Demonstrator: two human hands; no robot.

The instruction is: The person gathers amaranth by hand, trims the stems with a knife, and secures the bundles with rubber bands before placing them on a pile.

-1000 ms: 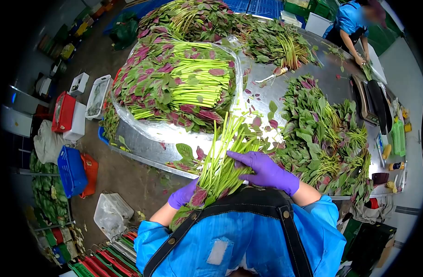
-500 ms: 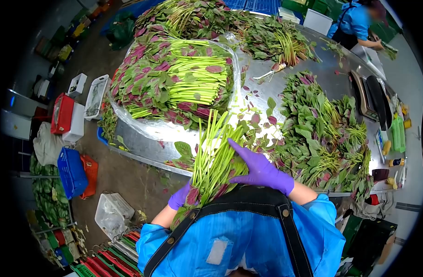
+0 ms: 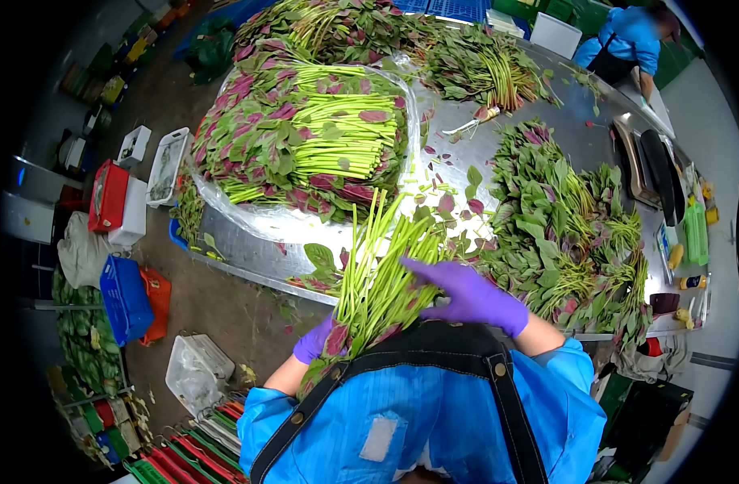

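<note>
A bunch of amaranth greens (image 3: 377, 282), with long pale green stems pointing away from me, rests against my front at the table's near edge. My left hand (image 3: 313, 343), in a purple glove, is wrapped round the leafy left side of the bunch; its fingers are mostly hidden behind the leaves. On the right side, my right hand (image 3: 474, 298), also gloved in purple, lies against the stems with its fingers stretched out and its thumb apart. Beyond the bunch, a large stack of amaranth (image 3: 345, 133) lies in clear plastic lining (image 3: 415, 129).
More amaranth bunches (image 3: 555, 218) cover the right of the metal table (image 3: 248, 242). A white-handled knife (image 3: 474, 121) lies near the far bunches. Blue (image 3: 126, 300) and red crates (image 3: 109, 197) stand on the floor at left. A co-worker (image 3: 627, 44) stands at the far right.
My right hand has shifted slightly right and down, its fingers now lying across the stems. The stems have spread a little to the right. The co-worker's arm has lowered.
</note>
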